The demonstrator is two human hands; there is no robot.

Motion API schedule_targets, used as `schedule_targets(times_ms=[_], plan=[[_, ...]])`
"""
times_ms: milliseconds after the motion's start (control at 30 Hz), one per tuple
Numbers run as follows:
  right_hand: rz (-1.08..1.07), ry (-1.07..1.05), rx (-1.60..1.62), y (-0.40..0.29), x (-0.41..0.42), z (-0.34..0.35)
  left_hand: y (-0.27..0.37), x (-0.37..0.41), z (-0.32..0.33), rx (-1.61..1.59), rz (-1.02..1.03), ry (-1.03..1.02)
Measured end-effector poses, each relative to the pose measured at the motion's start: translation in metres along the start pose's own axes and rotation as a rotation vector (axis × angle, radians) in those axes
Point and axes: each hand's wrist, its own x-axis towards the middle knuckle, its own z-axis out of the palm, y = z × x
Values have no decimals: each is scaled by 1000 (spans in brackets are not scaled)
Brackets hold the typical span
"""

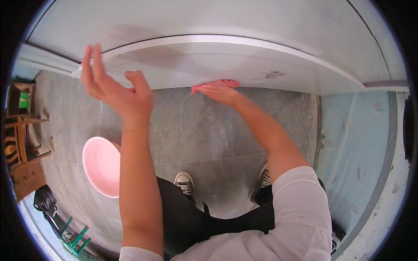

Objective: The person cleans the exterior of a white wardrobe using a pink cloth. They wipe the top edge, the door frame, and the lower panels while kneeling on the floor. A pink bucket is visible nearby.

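My right hand (219, 93) presses a folded pink cloth (230, 83) against the lower part of a white upright panel (183, 65), close above the floor. To the right of the cloth, a dark scuffed patch (274, 75) marks the panel. My left hand (114, 88) is raised at the panel's left end, fingers apart and slightly blurred, with nothing held. Its fingertips overlap the pale ledge (209, 39) in the picture; whether they touch it, I cannot tell. A pink plastic basin (101, 166) stands on the floor at my left, partly behind my left forearm.
Grey concrete floor (209, 137) lies between my shoes (184, 182) and the panel. Along the left are wooden furniture (21, 140), a cardboard box (27, 179), a black bag (45, 198) and a green-legged stool (76, 241). A pale blue wall (352, 137) rises at right.
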Motion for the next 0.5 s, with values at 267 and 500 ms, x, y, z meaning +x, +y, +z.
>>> schedule_targets(times_ms=[267,500], plan=[[206,610,-62,53,38,-224,-80,1,-39,-229,-962,284],[287,627,-2,30,77,-188,-77,18,-37,-693,-1197,349]])
